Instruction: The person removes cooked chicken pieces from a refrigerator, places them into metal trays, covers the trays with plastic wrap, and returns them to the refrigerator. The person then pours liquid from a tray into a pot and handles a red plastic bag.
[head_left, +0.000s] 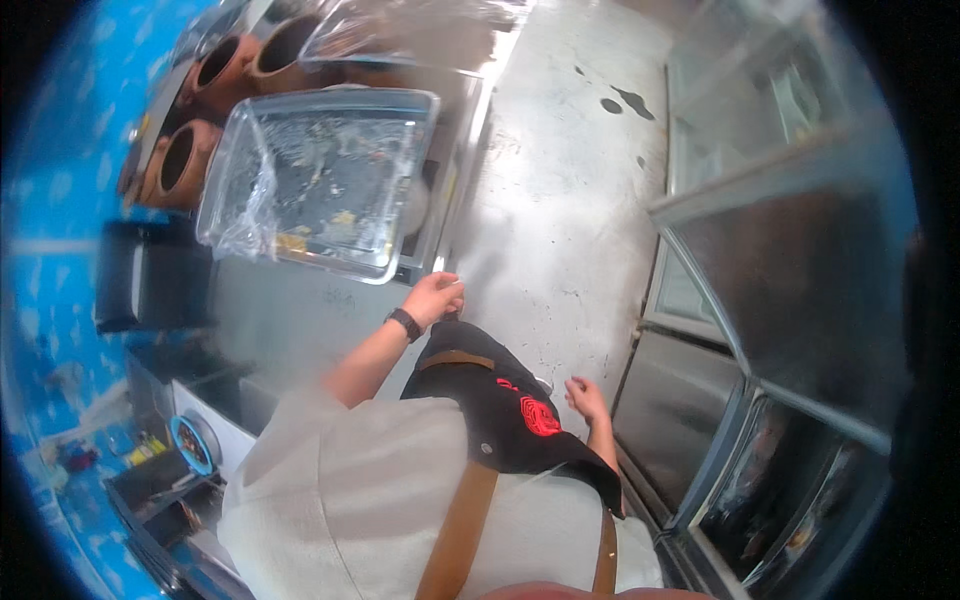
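My left hand, with a dark watch on its wrist, is beside the front corner of a steel counter. Its fingers are curled, and I cannot tell whether anything is between them. On the counter lies a clear rectangular tray, wet and holding bits of yellowish food residue; crumpled plastic film clings to its left side. Low at my right side hangs my right hand, fingers loosely bent, with no held object visible. A black apron with brown straps and a red emblem covers my front.
Several clay pots stand behind the tray, near a black container. A blue-rimmed bowl sits at lower left. To the right, a glass-fronted cabinet door juts out above a steel panel. The grey floor has dark wet patches.
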